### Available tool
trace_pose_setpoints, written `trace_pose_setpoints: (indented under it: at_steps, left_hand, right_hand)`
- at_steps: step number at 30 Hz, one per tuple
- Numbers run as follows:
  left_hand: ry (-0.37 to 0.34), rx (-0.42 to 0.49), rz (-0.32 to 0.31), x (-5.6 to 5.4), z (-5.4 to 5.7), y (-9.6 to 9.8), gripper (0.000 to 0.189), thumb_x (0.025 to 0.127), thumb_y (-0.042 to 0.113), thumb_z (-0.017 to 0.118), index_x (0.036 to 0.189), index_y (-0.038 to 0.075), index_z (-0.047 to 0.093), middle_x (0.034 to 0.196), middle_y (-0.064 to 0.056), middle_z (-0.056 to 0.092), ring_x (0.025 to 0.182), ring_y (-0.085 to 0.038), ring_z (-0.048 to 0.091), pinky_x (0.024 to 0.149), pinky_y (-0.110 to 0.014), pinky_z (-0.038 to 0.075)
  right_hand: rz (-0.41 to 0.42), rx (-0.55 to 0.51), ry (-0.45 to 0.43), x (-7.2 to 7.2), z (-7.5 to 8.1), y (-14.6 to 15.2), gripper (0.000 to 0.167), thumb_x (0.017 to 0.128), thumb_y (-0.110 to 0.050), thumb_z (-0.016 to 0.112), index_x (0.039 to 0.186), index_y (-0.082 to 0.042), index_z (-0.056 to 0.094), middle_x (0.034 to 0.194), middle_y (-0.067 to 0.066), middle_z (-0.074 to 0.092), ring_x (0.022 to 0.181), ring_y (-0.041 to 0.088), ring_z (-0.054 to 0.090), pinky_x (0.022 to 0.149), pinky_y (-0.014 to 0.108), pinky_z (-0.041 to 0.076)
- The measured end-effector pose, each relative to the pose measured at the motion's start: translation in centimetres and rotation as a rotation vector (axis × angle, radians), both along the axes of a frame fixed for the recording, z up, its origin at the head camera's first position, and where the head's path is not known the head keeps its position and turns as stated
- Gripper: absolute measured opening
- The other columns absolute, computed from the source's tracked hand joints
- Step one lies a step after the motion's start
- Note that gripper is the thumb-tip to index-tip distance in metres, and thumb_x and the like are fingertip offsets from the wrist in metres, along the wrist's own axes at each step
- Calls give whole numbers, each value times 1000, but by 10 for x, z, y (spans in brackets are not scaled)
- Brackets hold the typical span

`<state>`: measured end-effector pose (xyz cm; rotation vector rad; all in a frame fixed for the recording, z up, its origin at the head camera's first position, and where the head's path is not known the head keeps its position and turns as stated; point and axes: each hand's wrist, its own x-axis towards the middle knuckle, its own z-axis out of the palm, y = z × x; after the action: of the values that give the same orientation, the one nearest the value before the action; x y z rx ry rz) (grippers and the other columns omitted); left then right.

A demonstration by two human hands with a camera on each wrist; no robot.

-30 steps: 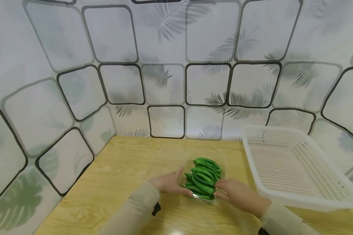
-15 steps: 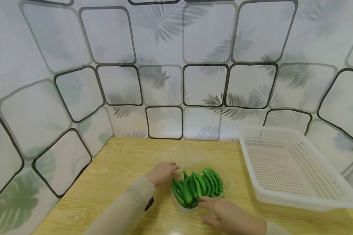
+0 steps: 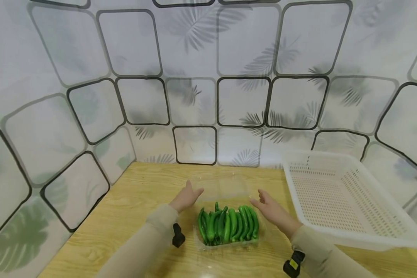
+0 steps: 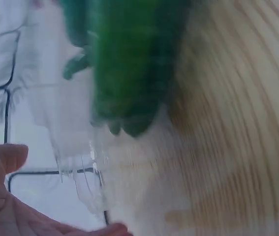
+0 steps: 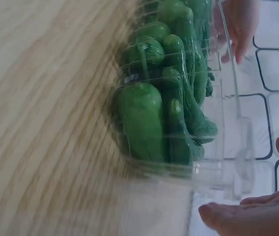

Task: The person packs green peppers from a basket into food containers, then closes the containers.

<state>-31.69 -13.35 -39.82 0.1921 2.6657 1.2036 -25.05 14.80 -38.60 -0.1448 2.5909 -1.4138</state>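
Observation:
Long green peppers (image 3: 227, 224) lie side by side in a clear plastic clamshell box (image 3: 226, 246) on the table. Its clear lid (image 3: 224, 188) is folded back on the far side. My left hand (image 3: 187, 197) is spread beside the lid's left end, thumb and fingers apart. On the other side, my right hand (image 3: 272, 209) is near the box's far right corner with fingers loosely bent. Both wrist views show bare space between thumb and fingers, close to the box ends. Peppers (image 5: 141, 118) press against the clear wall in the right wrist view.
A large white perforated plastic basket (image 3: 333, 197) stands on the right of the wooden table (image 3: 132, 216). Behind and to the left rises a wall covering (image 3: 194, 104) with rounded squares and leaf prints. A black wrist strap (image 3: 293, 264) sits on the right sleeve.
The box has turned so its long side faces me, with the peppers pointing away. The lid side now lies at the back. Both hands have come off it and moved to its far corners.

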Motion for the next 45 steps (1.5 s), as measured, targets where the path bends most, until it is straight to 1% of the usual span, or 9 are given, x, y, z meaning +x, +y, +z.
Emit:
trace_pose_setpoints:
  at_steps: [3, 5, 9, 16, 23, 32, 37, 42, 45]
  left_hand:
    - [-151, 234, 40, -2, 0, 0, 77, 101, 35, 38, 145, -6, -10, 150, -29, 2, 135, -42, 20, 106, -53, 23]
    - [-185, 354, 55, -4, 0, 1, 75, 101, 33, 37, 145, -4, -12, 151, -27, 0, 134, -41, 23, 106, -53, 23]
    - [-104, 431, 76, -9, 2, 2, 69, 101, 29, 35, 146, -5, -5, 150, -28, 9, 129, -41, 34, 106, -52, 25]
    - [21, 463, 63, -11, 17, 0, 52, 103, 31, 32, 145, 0, 28, 141, -21, 38, 128, -36, 38, 105, -53, 26]
    - [65, 562, 9, -2, 23, -2, 45, 105, 28, 25, 130, -4, 43, 135, -22, 43, 123, -40, 43, 104, -57, 24]
    - [70, 487, -53, 16, 10, -15, 62, 100, 51, 23, 113, -1, 55, 131, -20, 50, 122, -34, 47, 101, -53, 32]
    - [103, 363, -118, 25, 2, -18, 54, 100, 48, 30, 116, 4, 56, 130, -15, 51, 123, -32, 45, 101, -53, 32]
    - [148, 221, -182, 40, -3, -24, 53, 100, 47, 32, 127, 7, 53, 132, -12, 50, 126, -32, 42, 101, -53, 31]
    - [127, 143, -232, 52, -5, -31, 54, 100, 46, 32, 138, 9, 44, 140, -11, 42, 129, -32, 37, 102, -51, 31]
  right_hand:
    - [-9, -105, -67, -8, -6, -1, 86, 96, -49, 44, 145, 9, 5, 146, 34, 14, 133, 47, 18, 104, 58, 23]
    - [-14, -188, -103, -9, -9, 0, 82, 98, -43, 42, 144, 11, 0, 147, 35, 10, 133, 47, 17, 105, 56, 21]
    - [-23, -349, -142, -10, -13, 4, 77, 102, -35, 35, 143, 10, -11, 147, 34, 7, 135, 45, 14, 108, 53, 18]
    - [-56, -574, -136, -16, -16, 6, 68, 104, -35, 18, 141, 8, -20, 146, 37, 5, 135, 46, 6, 110, 50, 10]
    - [-117, -759, -168, -14, -16, 12, 85, 95, -59, 15, 144, 2, -18, 149, 32, -1, 138, 40, 2, 112, 46, 4]
    - [-76, -715, -187, 1, -17, 19, 96, 89, -69, 14, 146, 6, -2, 149, 32, -4, 137, 43, -6, 110, 51, -1]
    - [-41, -744, -219, 19, -16, 26, 94, 91, -67, 11, 144, 7, -11, 147, 34, -8, 135, 46, -10, 108, 55, -3]
    - [34, -639, -309, 36, -17, 37, 84, 99, -55, 18, 142, 9, -16, 144, 39, -9, 132, 52, -4, 105, 61, 10]
    - [88, -537, -372, 44, -21, 46, 78, 102, -45, 26, 142, 13, -7, 143, 40, -6, 132, 53, 9, 102, 60, 25]
